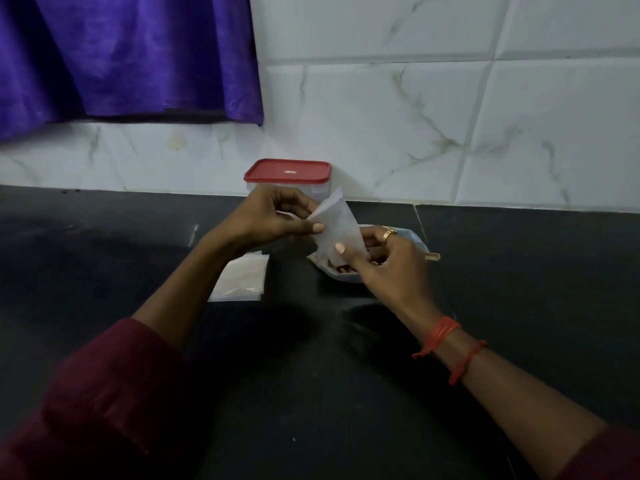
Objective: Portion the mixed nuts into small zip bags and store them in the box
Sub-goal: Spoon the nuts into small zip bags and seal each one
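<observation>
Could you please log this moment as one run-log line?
left hand: holds zip bag | right hand: holds same bag | box: lid on | nuts: in bowl

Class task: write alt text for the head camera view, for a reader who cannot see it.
Both hands, left hand and right hand, hold a small zip bag above a bowl of nuts on a black counter. A red-lidded box stands closed behind; spare bags lie left.

Home kitchen: dark stone counter (138, 237), marbled wall tiles (450, 116) (purple curtain (121, 53))

Empty zip bag (337, 226), tilted, held aloft
</observation>
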Motion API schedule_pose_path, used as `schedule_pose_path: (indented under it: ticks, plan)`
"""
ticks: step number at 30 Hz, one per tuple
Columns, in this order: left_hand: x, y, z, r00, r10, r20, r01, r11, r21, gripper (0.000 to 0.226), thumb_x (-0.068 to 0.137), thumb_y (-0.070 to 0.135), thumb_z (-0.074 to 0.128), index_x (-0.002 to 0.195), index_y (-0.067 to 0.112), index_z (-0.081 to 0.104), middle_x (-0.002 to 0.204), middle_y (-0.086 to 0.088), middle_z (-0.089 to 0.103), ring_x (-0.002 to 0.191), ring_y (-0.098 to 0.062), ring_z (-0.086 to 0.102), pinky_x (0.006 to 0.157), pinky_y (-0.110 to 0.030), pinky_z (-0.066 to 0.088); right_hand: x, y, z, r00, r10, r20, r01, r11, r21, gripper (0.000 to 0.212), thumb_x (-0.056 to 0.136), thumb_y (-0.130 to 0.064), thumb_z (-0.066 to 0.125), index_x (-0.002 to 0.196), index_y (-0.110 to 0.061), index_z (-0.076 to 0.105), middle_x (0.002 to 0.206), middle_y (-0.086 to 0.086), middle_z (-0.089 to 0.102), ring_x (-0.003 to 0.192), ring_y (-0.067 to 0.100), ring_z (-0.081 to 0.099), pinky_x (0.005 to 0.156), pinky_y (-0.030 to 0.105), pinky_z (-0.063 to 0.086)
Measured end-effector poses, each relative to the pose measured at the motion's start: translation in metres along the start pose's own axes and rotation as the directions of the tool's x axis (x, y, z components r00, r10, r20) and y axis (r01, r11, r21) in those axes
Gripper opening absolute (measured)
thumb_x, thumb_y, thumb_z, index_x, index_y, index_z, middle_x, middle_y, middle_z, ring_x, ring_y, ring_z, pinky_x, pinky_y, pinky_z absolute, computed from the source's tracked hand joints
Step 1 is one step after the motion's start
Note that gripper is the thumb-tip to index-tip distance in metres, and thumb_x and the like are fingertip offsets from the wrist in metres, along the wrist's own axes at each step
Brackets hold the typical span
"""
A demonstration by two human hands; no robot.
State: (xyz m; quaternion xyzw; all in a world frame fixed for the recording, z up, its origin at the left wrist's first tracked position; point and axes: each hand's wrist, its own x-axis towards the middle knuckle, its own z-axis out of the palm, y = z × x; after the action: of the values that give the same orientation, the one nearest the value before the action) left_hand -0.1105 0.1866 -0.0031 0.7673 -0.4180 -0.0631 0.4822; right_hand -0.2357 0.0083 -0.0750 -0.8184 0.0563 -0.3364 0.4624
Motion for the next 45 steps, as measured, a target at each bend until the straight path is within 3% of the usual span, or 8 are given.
schedule_pose_path:
  ticks: [3, 7, 13, 21, 28, 33, 37, 45]
  plan:
    - [-0.001, 0.000, 0.010, 0.998, -0.045, 0.045, 0.050, 0.994, -0.102, 0.039, 0.067, 0.022, 0.083, 0.101, 0.007, 0.071, 0.099, -0.010, 0.075, 0.094, -0.025, 0.073, 0.083, -0.038, 0.061, 0.005, 0.007, -0.006, 0.997, 0.069, -0.033, -0.065, 0.993, 0.098, 0.020, 0.088, -0.022, 0.077, 0.106, -0.017, 0.073, 0.091, -0.008, 0.074, 0.084, 0.004, 0.072, 0.070, 0.022, 0.059]
    - [-0.001, 0.001, 0.016, 0.992, -0.070, 0.101, 0.086, 0.984, -0.154, 0.026, 0.079, 0.020, 0.075, 0.103, 0.009, 0.074, 0.102, -0.014, 0.074, 0.095, -0.033, 0.071, 0.088, -0.045, 0.058, 0.010, 0.014, -0.015, 0.994, 0.074, -0.075, -0.070, 0.996, 0.054, 0.016, 0.083, -0.022, 0.076, 0.098, -0.023, 0.076, 0.089, -0.005, 0.073, 0.083, 0.010, 0.070, 0.073, 0.040, 0.061]
    - [-0.004, 0.005, 0.021, 0.978, -0.110, 0.177, 0.139, 0.977, -0.162, 0.017, 0.085, 0.016, 0.070, 0.098, 0.008, 0.076, 0.102, -0.009, 0.076, 0.090, -0.027, 0.072, 0.080, -0.032, 0.061, 0.009, 0.013, -0.021, 0.985, 0.067, -0.159, -0.070, 0.997, -0.015, 0.031, 0.080, -0.023, 0.078, 0.106, -0.034, 0.067, 0.087, -0.008, 0.070, 0.072, 0.012, 0.066, 0.065, 0.039, 0.060]
    - [-0.001, 0.025, 0.064, 0.975, -0.222, 0.019, 0.214, 0.907, -0.362, 0.027, 0.078, 0.017, 0.077, 0.100, 0.003, 0.073, 0.090, -0.015, 0.076, 0.071, -0.022, 0.074, 0.063, -0.034, 0.060, 0.006, -0.001, -0.020, 0.886, -0.230, -0.402, 0.176, 0.970, -0.167, 0.032, 0.076, -0.011, 0.075, 0.100, -0.022, 0.057, 0.103, -0.001, 0.052, 0.090, 0.012, 0.051, 0.074, 0.030, 0.045]
    - [-0.003, 0.025, 0.085, 0.946, -0.323, 0.002, 0.275, 0.803, -0.529, 0.026, 0.091, 0.018, 0.070, 0.109, 0.000, 0.070, 0.088, -0.015, 0.075, 0.078, -0.024, 0.075, 0.055, -0.028, 0.058, 0.007, 0.003, -0.025, 0.912, -0.274, -0.305, 0.136, 0.904, -0.405, 0.017, 0.078, -0.015, 0.073, 0.086, -0.030, 0.073, 0.084, -0.007, 0.052, 0.082, 0.011, 0.047, 0.073, 0.032, 0.038]
    - [-0.007, 0.019, 0.087, 0.909, -0.416, -0.010, 0.320, 0.714, -0.623, 0.025, 0.083, 0.022, 0.076, 0.104, 0.009, 0.075, 0.086, -0.007, 0.076, 0.074, -0.018, 0.074, 0.050, -0.022, 0.053, 0.002, -0.005, -0.026, 0.977, -0.099, -0.191, 0.074, 0.988, -0.133, 0.015, 0.083, -0.031, 0.067, 0.093, -0.033, 0.077, 0.071, -0.011, 0.069, 0.062, 0.005, 0.063, 0.056, 0.023, 0.051]
    - [-0.006, 0.016, 0.082, 0.886, -0.462, 0.047, 0.379, 0.660, -0.649, 0.034, 0.080, 0.029, 0.079, 0.108, 0.010, 0.074, 0.083, -0.004, 0.073, 0.067, -0.011, 0.067, 0.052, -0.022, 0.052, -0.001, -0.009, -0.027, 0.995, -0.082, -0.061, 0.076, 0.993, -0.090, 0.021, 0.083, -0.042, 0.077, 0.102, -0.033, 0.076, 0.078, -0.016, 0.074, 0.073, -0.002, 0.071, 0.064, 0.024, 0.059]
    - [-0.008, 0.018, 0.084, 0.926, -0.379, 0.011, 0.333, 0.800, -0.498, 0.036, 0.084, 0.030, 0.076, 0.102, -0.001, 0.070, 0.079, -0.009, 0.073, 0.059, -0.012, 0.065, 0.047, -0.022, 0.050, 0.002, -0.011, -0.030, 0.993, 0.088, -0.072, -0.086, 0.995, 0.041, 0.006, 0.087, -0.021, 0.077, 0.084, -0.017, 0.074, 0.068, -0.004, 0.074, 0.058, 0.009, 0.072, 0.065, 0.035, 0.063]
